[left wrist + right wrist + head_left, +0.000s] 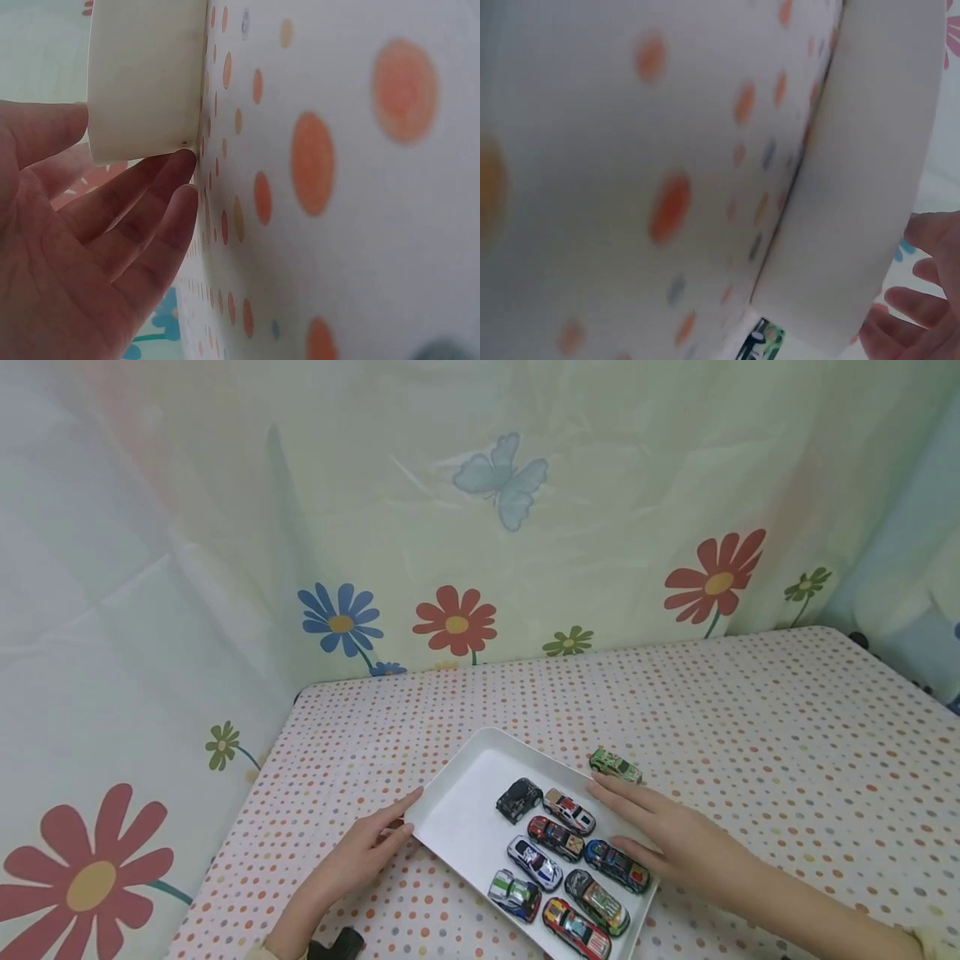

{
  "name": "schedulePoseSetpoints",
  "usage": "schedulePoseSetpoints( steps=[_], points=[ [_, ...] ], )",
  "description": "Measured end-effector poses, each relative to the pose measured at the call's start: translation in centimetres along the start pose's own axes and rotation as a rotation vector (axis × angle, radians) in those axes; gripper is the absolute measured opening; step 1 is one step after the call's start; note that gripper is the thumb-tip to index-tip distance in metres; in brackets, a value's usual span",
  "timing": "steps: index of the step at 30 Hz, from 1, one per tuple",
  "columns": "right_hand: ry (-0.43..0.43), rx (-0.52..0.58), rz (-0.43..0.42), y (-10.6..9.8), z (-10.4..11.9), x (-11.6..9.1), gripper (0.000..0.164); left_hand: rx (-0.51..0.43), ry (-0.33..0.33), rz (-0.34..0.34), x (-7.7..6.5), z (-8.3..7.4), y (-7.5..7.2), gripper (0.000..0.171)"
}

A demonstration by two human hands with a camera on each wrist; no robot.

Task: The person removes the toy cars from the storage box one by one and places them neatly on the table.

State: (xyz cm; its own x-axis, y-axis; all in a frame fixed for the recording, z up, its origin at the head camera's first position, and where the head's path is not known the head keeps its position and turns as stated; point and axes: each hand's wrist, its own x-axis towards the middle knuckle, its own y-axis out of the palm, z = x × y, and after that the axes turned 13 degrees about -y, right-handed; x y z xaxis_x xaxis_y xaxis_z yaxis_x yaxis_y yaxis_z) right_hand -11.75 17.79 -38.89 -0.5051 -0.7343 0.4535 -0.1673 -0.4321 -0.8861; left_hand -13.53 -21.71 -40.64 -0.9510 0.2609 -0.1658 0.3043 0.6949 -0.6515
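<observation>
A white rectangular tray (457, 802) sits at an angle on the table, with several toy cars (555, 837) grouped toward its near and right side. My left hand (365, 846) touches the tray's left corner, fingers fairly straight; in the left wrist view its thumb meets the rim and its fingertips reach the bottom of the wall. Across the tray, my right hand (663, 835) rests at the right rim with extended fingers, its thumb over the inside. Just beyond that hand's fingertips, a green toy car (615, 766) lies on the tablecloth outside the tray.
A polka-dot cloth (750, 735) covers the table. Behind and to the left hangs a pale curtain (600, 527) printed with flowers and a butterfly. A dark object (341, 943) shows below the left wrist.
</observation>
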Motion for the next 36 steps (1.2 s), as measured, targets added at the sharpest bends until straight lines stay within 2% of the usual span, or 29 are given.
schedulePoseSetpoints(
  steps=[5, 9, 12, 17, 22, 32, 36],
  points=[
    [-0.015, 0.045, 0.09, 0.4, 0.7, -0.3, 0.071, 0.002, 0.006, -0.009, 0.0, -0.2, -0.2, 0.048],
    [-0.061, 0.043, 0.097, 0.6, 0.8, -0.3, 0.069, -0.001, 0.023, -0.015, 0.0, -0.2, -0.2, 0.048],
    [-0.074, 0.044, 0.108, 0.6, 0.7, -0.1, 0.062, 0.004, 0.025, -0.015, 0.0, -0.2, -0.2, 0.048],
    [-0.028, 0.096, 0.188, 0.5, 0.7, 0.1, 0.044, 0.013, 0.026, -0.015, -0.1, -0.1, -0.2, 0.048],
    [-0.021, 0.142, 0.236, 0.6, 0.7, 0.2, 0.033, 0.011, 0.035, -0.012, -0.1, -0.1, -0.2, 0.048],
    [0.024, 0.217, 0.358, 0.3, 0.8, 1.1, 0.034, 0.007, 0.018, -0.01, -0.1, 0.0, -0.1, 0.048],
    [0.044, 0.201, 0.393, 0.3, 0.9, 1.5, 0.035, 0.006, 0.017, -0.008, -0.1, 0.0, 0.0, 0.048]
  ],
)
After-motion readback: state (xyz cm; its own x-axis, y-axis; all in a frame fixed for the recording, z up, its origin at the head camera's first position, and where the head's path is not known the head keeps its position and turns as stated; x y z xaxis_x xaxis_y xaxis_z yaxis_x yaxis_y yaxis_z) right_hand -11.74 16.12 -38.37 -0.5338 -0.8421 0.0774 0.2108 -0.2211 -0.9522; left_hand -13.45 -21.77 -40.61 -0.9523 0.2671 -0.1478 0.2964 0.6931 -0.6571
